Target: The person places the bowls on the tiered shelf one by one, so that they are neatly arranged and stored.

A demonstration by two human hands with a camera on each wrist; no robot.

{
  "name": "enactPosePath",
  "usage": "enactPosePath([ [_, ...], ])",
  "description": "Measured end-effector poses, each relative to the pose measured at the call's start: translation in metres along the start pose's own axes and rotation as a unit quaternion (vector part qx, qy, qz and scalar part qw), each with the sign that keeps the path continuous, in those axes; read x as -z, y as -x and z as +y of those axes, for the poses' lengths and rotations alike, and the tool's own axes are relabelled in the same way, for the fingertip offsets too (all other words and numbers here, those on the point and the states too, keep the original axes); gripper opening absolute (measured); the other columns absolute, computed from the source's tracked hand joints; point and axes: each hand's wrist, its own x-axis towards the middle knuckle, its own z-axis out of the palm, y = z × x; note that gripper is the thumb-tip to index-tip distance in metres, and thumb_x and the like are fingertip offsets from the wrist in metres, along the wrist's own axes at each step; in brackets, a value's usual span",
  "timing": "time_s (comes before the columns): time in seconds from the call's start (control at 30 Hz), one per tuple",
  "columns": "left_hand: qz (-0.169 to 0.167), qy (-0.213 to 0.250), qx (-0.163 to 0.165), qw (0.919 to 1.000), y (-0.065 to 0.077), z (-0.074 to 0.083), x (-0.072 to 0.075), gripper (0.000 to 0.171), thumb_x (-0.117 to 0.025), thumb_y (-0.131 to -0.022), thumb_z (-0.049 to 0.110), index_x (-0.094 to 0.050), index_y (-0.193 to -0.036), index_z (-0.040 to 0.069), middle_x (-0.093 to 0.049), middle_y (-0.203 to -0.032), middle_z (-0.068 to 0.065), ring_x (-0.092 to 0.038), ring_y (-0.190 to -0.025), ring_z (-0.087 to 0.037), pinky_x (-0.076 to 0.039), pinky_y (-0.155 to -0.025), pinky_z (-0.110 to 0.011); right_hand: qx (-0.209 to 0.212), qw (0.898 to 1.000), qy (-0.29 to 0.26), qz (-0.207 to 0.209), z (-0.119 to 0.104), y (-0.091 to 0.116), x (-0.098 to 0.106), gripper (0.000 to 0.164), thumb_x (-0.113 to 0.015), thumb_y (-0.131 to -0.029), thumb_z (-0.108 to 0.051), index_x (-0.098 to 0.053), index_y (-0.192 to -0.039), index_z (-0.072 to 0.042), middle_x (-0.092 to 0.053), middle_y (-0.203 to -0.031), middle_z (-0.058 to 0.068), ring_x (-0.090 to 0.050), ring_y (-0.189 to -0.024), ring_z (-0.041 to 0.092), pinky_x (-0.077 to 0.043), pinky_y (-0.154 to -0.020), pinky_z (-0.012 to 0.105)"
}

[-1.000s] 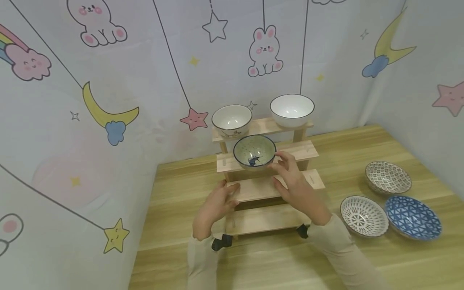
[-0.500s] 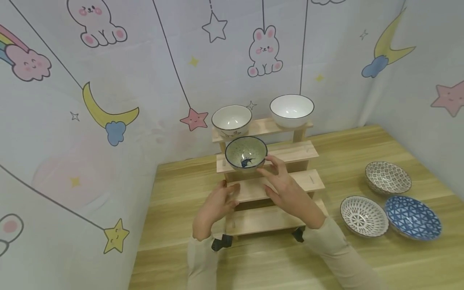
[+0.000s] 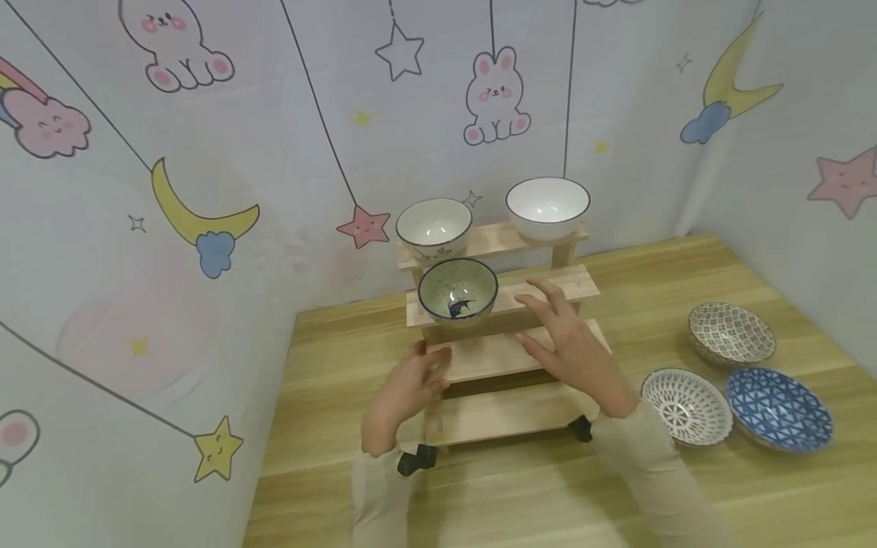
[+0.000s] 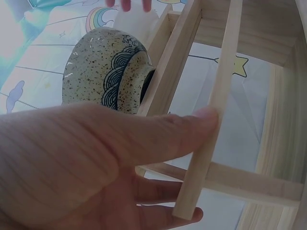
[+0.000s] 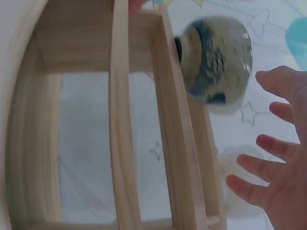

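A speckled green-grey bowl (image 3: 457, 285) with a dark blue rim stands upright at the left end of the second tier from the top of a wooden stepped shelf stand (image 3: 479, 359). My left hand (image 3: 404, 392) grips the left end of the board one tier lower; in the left wrist view its thumb (image 4: 192, 127) lies along the board's edge with fingertips behind. To the right of the bowl, my right hand (image 3: 569, 350) hovers before the stand with fingers spread, holding nothing. The right wrist view shows a gap between those fingers (image 5: 254, 165) and the bowl's patterned outside (image 5: 220, 62).
Two white bowls, one left (image 3: 435, 224) and one right (image 3: 548, 205), stand on the top tier. On the table's (image 3: 329, 380) right side sit a brown-patterned bowl (image 3: 731, 333), a white-and-grey bowl (image 3: 687, 407) and a blue dish (image 3: 779, 409). A printed cloth (image 3: 308, 114) hangs behind.
The green-grey bowl has slid left along its tier under my right hand. That hand has since let go and drawn back to the right. My left hand has kept its place.
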Motion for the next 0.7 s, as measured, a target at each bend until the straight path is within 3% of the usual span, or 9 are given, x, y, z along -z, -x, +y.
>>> enactPosePath([
  [0.1, 0.002, 0.002, 0.0, 1.0, 0.0, -0.001, 0.0, 0.047, -0.072, -0.094, 0.008, -0.06, -0.138, 0.0, -0.036, -0.146, -0.042, -0.056, -0.117, -0.047, -0.047, -0.099, -0.058, -0.008, 1.0, 0.007, 0.018, 0.01, 0.002, 0.011, 0.059, -0.047, -0.106, -0.045, -0.048, -0.139, 0.004, -0.039, -0.144, 0.033, -0.055, -0.112, 0.043, -0.055, -0.071, 0.047],
  [0.23, 0.002, 0.005, -0.002, 1.0, -0.001, 0.0, 0.001, 0.047, -0.072, -0.094, 0.007, -0.06, -0.139, 0.0, -0.036, -0.146, -0.043, -0.056, -0.117, -0.048, -0.047, -0.099, -0.058, -0.012, 0.999, 0.004, 0.038, 0.019, 0.004, 0.022, 0.06, -0.049, -0.106, -0.043, -0.046, -0.138, 0.008, -0.041, -0.142, 0.036, -0.045, -0.129, 0.049, -0.046, -0.097, 0.054],
  [0.33, 0.001, 0.006, -0.004, 1.0, -0.002, 0.002, 0.002, 0.047, -0.072, -0.093, 0.007, -0.06, -0.138, -0.001, -0.036, -0.145, -0.043, -0.053, -0.121, -0.05, -0.045, -0.1, -0.059, -0.026, 0.999, 0.01, 0.045, 0.024, 0.008, 0.03, 0.064, -0.049, -0.105, -0.045, -0.044, -0.141, 0.008, -0.041, -0.144, 0.034, -0.042, -0.133, 0.049, -0.039, -0.106, 0.057],
  [0.7, 0.002, 0.007, -0.004, 1.0, -0.001, 0.001, 0.0, 0.048, -0.072, -0.093, 0.007, -0.059, -0.138, -0.002, -0.036, -0.145, -0.043, -0.054, -0.119, -0.05, -0.046, -0.1, -0.059, -0.048, 0.997, 0.04, 0.041, 0.03, 0.014, 0.055, 0.077, -0.05, -0.103, -0.053, -0.041, -0.142, 0.013, -0.038, -0.149, 0.033, -0.041, -0.134, 0.051, -0.036, -0.108, 0.061],
])
